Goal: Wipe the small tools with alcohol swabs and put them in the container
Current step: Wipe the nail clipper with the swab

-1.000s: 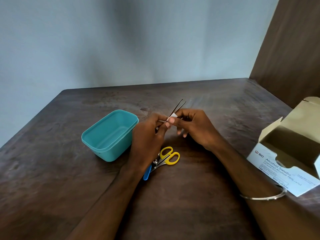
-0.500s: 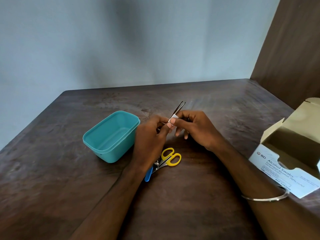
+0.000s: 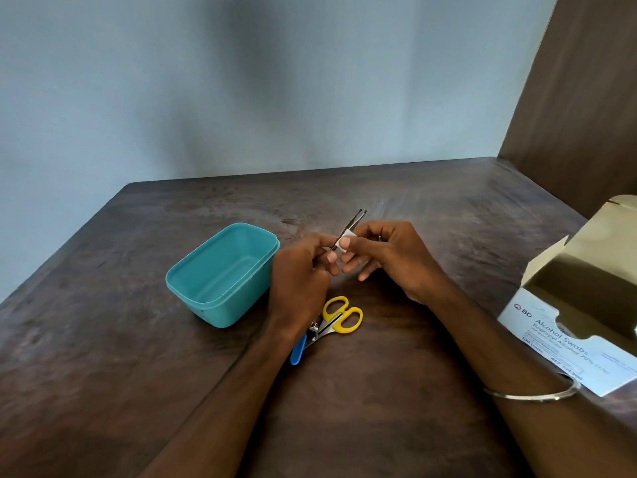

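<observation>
Left hand (image 3: 300, 274) grips the tweezers (image 3: 351, 225) above the table (image 3: 138, 374); right hand (image 3: 389, 257) pinches the swab (image 3: 344, 240), now farther toward the tips. Wiping nears completion; tub (image 3: 220, 274) is empty.

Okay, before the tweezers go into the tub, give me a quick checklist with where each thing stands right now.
1. Left hand has a grip on the tweezers: ok.
2. Right hand pinches the swab round the tweezers: ok.
3. Whole length wiped: cannot tell; the tips stick out past the swab.
4. Tub open with nothing seen inside: ok.
5. Way to the tub, just left of the left hand, unblocked: ok.
6. Scissors and the blue-handled tool wiped: not ok; both lie on the table.
</observation>
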